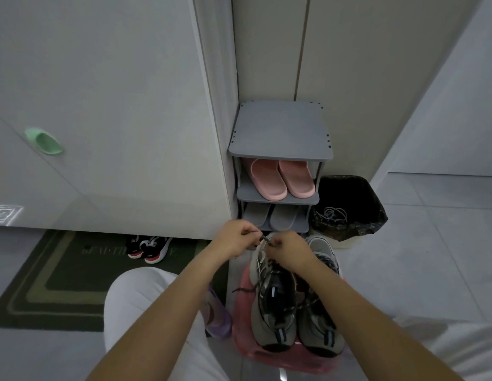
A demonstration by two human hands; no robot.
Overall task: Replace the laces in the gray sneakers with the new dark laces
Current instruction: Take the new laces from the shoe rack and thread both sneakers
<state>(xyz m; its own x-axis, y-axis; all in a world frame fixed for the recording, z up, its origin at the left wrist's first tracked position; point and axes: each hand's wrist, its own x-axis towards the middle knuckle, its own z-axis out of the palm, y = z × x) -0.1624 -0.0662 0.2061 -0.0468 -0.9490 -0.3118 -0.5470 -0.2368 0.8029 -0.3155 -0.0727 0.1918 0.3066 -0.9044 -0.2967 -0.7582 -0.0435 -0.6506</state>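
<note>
Two gray sneakers stand side by side on a pink plastic bag (pixel 246 320), heels toward me. Over the toe end of the left sneaker (pixel 272 312), my left hand (pixel 236 233) and my right hand (pixel 290 251) each pinch a piece of the dark lace (pixel 267 240) stretched between them. A loose dark lace end (pixel 243 290) trails off that sneaker's left side. The right sneaker (pixel 319 323) is partly hidden by my right forearm.
A gray shoe rack (pixel 280 133) holds pink slippers (pixel 282 178) and gray slippers just beyond the sneakers. A black-lined bin (pixel 349 204) with pale laces inside stands right of it. Black-and-red shoes (pixel 150 247) sit on a green mat. A purple bottle (pixel 217 317) lies by my knee.
</note>
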